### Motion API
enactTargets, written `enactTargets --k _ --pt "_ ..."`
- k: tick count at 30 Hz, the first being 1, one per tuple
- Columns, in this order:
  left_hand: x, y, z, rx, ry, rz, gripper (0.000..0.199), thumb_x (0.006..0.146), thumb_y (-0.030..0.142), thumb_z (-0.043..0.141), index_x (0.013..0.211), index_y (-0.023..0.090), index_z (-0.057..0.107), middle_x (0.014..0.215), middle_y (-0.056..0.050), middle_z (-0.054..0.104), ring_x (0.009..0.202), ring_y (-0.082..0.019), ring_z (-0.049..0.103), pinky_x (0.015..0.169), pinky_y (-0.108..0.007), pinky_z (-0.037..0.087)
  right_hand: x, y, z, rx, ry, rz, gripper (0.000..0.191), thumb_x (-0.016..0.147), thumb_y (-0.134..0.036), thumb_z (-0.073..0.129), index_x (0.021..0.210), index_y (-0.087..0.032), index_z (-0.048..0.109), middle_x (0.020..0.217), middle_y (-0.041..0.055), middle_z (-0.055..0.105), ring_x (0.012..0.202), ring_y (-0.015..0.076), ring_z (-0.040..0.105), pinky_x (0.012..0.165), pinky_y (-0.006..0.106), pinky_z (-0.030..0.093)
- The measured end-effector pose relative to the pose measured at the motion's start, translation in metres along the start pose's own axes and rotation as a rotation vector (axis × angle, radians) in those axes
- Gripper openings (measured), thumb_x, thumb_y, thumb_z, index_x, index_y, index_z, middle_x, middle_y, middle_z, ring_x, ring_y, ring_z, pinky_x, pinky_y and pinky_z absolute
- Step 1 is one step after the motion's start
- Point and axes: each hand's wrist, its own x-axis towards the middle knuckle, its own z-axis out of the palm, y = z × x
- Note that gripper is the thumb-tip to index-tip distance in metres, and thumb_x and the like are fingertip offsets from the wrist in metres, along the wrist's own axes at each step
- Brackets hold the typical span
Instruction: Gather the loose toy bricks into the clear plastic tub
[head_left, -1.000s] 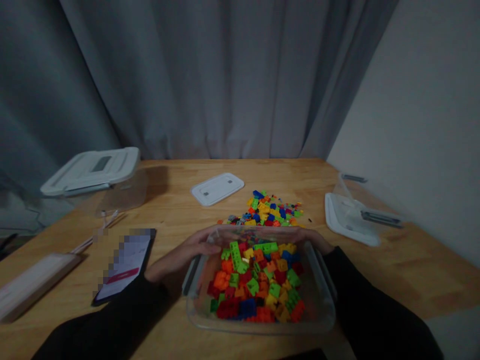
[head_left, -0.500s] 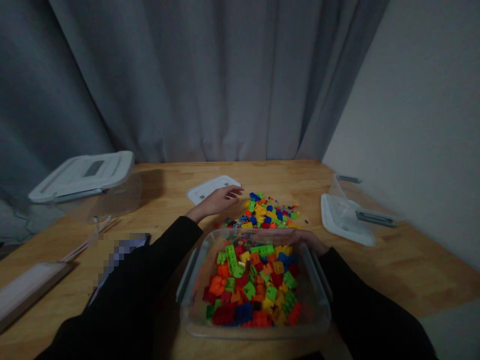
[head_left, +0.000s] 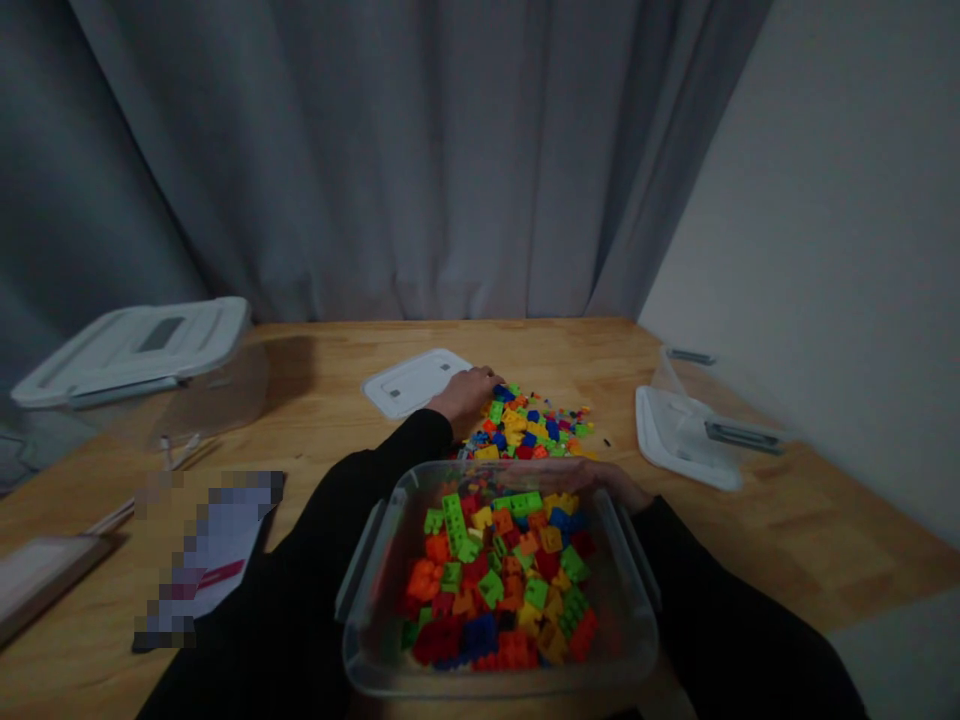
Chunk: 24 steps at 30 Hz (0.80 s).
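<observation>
A clear plastic box (head_left: 499,682) stands close to me, partly filled with red, orange, yellow, green and blue toy building bricks (head_left: 491,588). Behind it lies a heap of loose bricks (head_left: 525,425), mostly smaller ones, on the table. My left hand (head_left: 469,390) reaches past the box to the heap's far left edge, its bent fingers at a blue brick (head_left: 504,393); they look apart and hold nothing that I can see. My right hand (head_left: 616,483) is behind the box's far right corner. Its fingers stretch flat to the left, between box and heap, partly seen through the clear wall.
A white lid (head_left: 409,385) lies beyond my left hand. On the left are a lidded clear box (head_left: 202,390), a partly pixelated tablet-like object (head_left: 225,560) and a pale block (head_left: 45,580). Another clear box (head_left: 694,435) with a white lid is on the right.
My left hand has moved right and down onto the edge of the heap. My right hand stays behind the box. The view has shifted slightly, showing more of the tablet-like object.
</observation>
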Motion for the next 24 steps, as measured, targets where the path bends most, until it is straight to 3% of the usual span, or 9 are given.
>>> enactTargets --k 5,9,13,17,24 --pt "0.006 -0.001 0.004 0.059 -0.032 0.015 0.035 0.097 0.035 0.063 0.128 0.018 0.062 0.132 -0.011 0.064 0.114 -0.026 0.065 0.096 -0.049 0.056 0.001 0.001 -0.004 -0.069 -0.068 -0.025 0.055 0.081 -0.044 0.058 0.131 -0.026 0.073 0.143 0.0001 0.065 0.142 0.0306 0.050 0.124 0.042 0.032" --pt "0.008 -0.003 0.004 0.094 -0.046 0.005 0.035 0.097 0.035 0.063 0.127 0.017 0.062 0.130 -0.011 0.065 0.111 -0.025 0.066 0.094 -0.048 0.057 0.001 -0.002 -0.002 -0.094 -0.017 -0.010 0.054 0.077 -0.052 0.065 0.123 -0.026 0.077 0.137 0.0017 0.069 0.139 0.0329 0.054 0.122 0.045 0.035" --pt "0.003 -0.005 0.001 0.124 -0.045 -0.011 0.036 0.097 0.036 0.063 0.127 0.017 0.062 0.130 -0.011 0.064 0.111 -0.025 0.066 0.093 -0.048 0.057 0.002 -0.003 0.000 -0.022 -0.021 0.011 0.054 0.077 -0.053 0.063 0.123 -0.026 0.077 0.141 0.0005 0.067 0.144 0.0321 0.048 0.126 0.044 0.027" --pt "-0.003 -0.009 -0.008 0.143 -0.046 -0.041 0.036 0.097 0.036 0.063 0.127 0.017 0.062 0.129 -0.011 0.065 0.110 -0.025 0.066 0.093 -0.048 0.058 0.004 -0.004 0.003 0.061 -0.081 0.067 0.056 0.068 -0.047 0.069 0.119 -0.025 0.078 0.137 0.0013 0.070 0.144 0.0344 0.047 0.126 0.044 0.027" --pt "-0.018 -0.008 -0.037 0.114 -0.004 -0.088 0.032 0.097 0.037 0.062 0.122 0.017 0.065 0.123 -0.010 0.068 0.107 -0.024 0.067 0.093 -0.047 0.057 0.000 -0.002 0.010 0.107 -0.037 0.043 0.057 0.070 -0.035 0.059 0.123 -0.024 0.076 0.140 0.0017 0.067 0.144 0.0320 0.047 0.126 0.044 0.028"
